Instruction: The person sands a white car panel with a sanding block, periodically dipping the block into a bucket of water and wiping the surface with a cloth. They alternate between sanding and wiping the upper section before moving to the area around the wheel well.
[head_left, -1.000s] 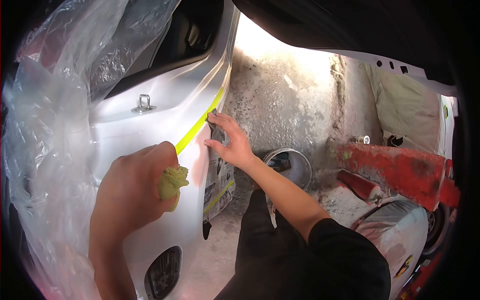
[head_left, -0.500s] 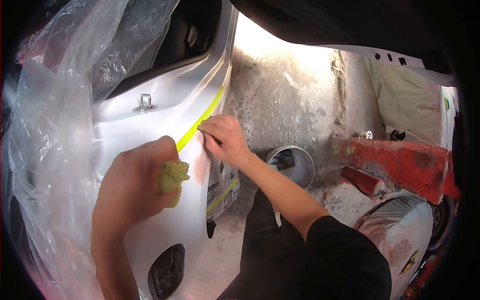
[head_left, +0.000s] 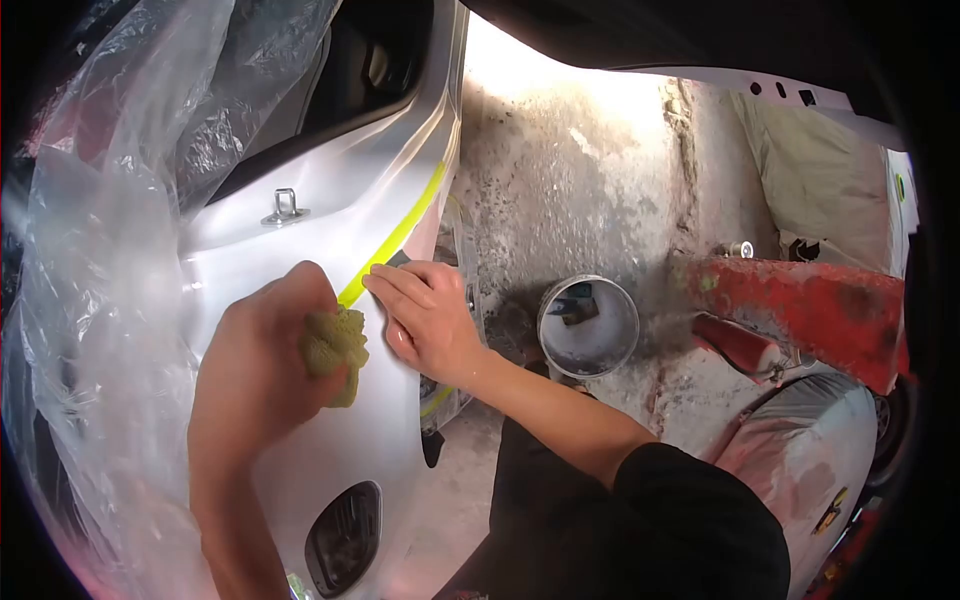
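My left hand [head_left: 265, 365] is closed around a yellow-green sponge [head_left: 338, 355], squeezed out of shape, just over the white car body panel [head_left: 330, 225]. Against the panel's edge lies my right hand [head_left: 432, 318], its fingers together and pressed on a small dark grey piece of sandpaper [head_left: 399, 259], of which only a corner shows. Under and beside those fingertips runs a strip of yellow-green masking tape [head_left: 412, 217]. A pinkish patch [head_left: 424, 238] borders the tape on its right. A metal striker loop [head_left: 285, 207] stands on the panel farther up.
Clear plastic sheeting [head_left: 110, 300] hangs along the left. On the floor to the right stands a round bucket [head_left: 610, 350] with dark pieces inside. Beyond it is a worn red beam [head_left: 800, 310]. A covered rounded part [head_left: 810, 440] lies lower right. A dark panel [head_left: 680, 30] overhangs the top.
My right hand has slid down and left along the tape, its fingers now flatter on the panel. My left hand stays close by with the sponge. The view has shifted slightly.
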